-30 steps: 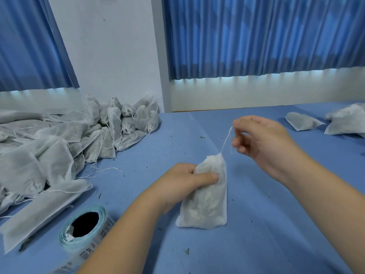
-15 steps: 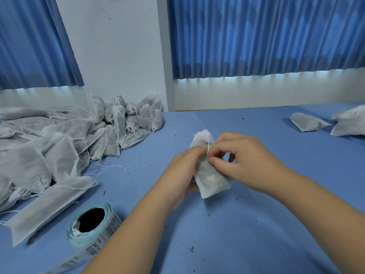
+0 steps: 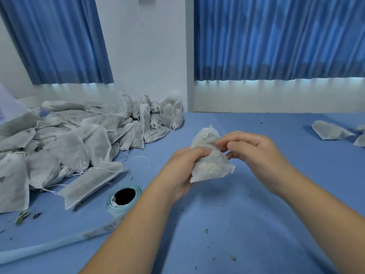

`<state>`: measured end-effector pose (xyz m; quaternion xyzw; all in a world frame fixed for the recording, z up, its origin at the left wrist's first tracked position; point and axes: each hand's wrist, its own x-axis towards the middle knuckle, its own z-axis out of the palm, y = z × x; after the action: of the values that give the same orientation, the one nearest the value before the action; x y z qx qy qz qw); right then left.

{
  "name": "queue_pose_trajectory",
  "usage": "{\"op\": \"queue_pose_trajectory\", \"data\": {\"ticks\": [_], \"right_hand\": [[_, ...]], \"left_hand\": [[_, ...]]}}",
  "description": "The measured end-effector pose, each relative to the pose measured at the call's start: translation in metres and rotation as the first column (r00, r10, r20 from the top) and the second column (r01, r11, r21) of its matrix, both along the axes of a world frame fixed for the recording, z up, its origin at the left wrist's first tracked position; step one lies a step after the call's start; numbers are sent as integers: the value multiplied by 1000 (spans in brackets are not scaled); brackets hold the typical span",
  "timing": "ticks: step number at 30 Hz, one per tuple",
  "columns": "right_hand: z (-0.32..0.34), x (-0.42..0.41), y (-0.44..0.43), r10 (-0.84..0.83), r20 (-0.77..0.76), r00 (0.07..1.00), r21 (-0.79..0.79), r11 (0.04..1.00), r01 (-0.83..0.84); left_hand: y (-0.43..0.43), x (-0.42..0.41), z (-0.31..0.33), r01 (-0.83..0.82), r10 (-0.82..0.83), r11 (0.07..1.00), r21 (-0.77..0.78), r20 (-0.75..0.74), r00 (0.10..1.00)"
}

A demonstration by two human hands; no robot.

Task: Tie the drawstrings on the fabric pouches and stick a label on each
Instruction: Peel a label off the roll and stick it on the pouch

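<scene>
A small white fabric pouch (image 3: 212,167) with a filling is held upright above the blue table, its gathered neck at the top. My left hand (image 3: 184,165) grips the pouch around its left side, thumb across the front. My right hand (image 3: 250,149) has its fingers curled at the pouch's neck, pinching the thin white drawstring there. A roll of labels (image 3: 123,198) on teal backing lies at the lower left, with a strip of labels trailing toward the left edge.
A large heap of white pouches (image 3: 75,141) covers the left of the blue table (image 3: 246,224). Some more pouches (image 3: 329,130) lie at the far right. Small green crumbs are scattered over the cloth. Blue curtains hang behind.
My right hand, which pulled the drawstring up and to the right, came back to the pouch's neck. The pouch was lifted off the table and tilted between both hands.
</scene>
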<state>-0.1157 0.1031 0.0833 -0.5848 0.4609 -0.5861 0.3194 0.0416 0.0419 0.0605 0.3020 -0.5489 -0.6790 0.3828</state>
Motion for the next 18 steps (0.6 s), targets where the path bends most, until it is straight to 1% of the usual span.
{"op": "queue_pose_trajectory", "data": {"ticks": [3, 5, 7, 8, 10, 12, 13, 14, 16, 17, 18], "right_hand": [[-10, 18, 0, -11, 85, 996, 52, 999, 7], [-13, 32, 0, -76, 100, 992, 72, 995, 69], [-12, 41, -2, -161, 108, 981, 85, 985, 152], [-10, 44, -2, -178, 124, 976, 90, 982, 167], [-8, 48, -1, -152, 141, 978, 97, 985, 140], [-10, 49, 2, -126, 78, 989, 90, 989, 119], [-12, 49, 4, -152, 4, 988, 61, 987, 152], [-14, 48, 6, -215, -88, 973, 2, 976, 216], [-15, 46, 10, -382, -244, 891, -160, 922, 352], [-14, 44, 12, -434, -272, 859, -221, 897, 383], [-13, 43, 13, -451, -271, 851, -241, 887, 393]], "left_hand": [[9, 21, 0, -88, 90, 995, -40, 39, 995], [13, 37, 1, -121, 125, 990, -66, 57, 990], [17, 48, 2, -116, 121, 990, -78, 60, 991], [20, 52, 3, -106, 111, 991, -80, 64, 992], [23, 54, 3, -73, 82, 992, -99, 83, 993], [25, 52, 2, -58, 77, 988, -141, 126, 989], [26, 50, 1, -63, 90, 983, -174, 149, 985], [27, 47, 1, -76, 111, 976, -202, 166, 980], [29, 41, -2, -117, 172, 960, -253, 208, 963], [29, 39, -3, -137, 202, 950, -282, 218, 955], [29, 36, -6, -160, 236, 936, -314, 221, 946]]}}
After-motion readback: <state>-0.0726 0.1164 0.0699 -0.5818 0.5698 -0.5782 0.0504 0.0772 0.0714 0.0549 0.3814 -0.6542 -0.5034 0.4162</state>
